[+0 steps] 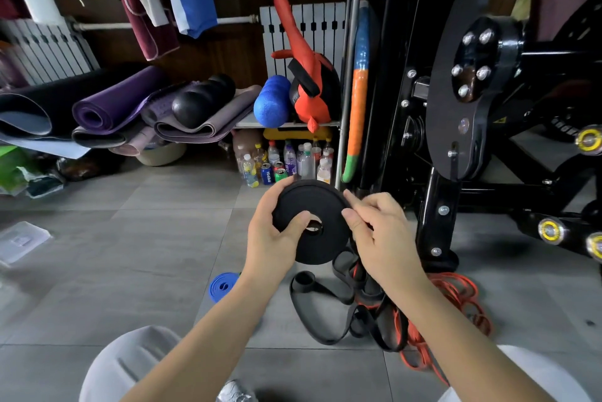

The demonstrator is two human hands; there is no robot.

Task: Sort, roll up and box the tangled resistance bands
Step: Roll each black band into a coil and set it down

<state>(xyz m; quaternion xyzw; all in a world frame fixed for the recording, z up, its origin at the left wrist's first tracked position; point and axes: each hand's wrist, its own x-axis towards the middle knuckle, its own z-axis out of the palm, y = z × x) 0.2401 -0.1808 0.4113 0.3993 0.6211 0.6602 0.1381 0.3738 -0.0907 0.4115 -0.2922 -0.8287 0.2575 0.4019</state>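
Grey tile floor (130, 255): black coil (312, 199) gripped by left hand (270, 239); right hand (381, 232) pinches its right edge.

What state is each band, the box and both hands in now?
Black flat rubber band: coiled, held above floor.
Blue flat rubber band: rolled, on floor.
Loose black flat bands: unrolled, tangled on floor.
Thin orange rubber bands: unrolled, tangled.
Clear plastic box: on floor, contents unclear.
Left hand: grips black coil.
Right hand: pinches coil's edge.
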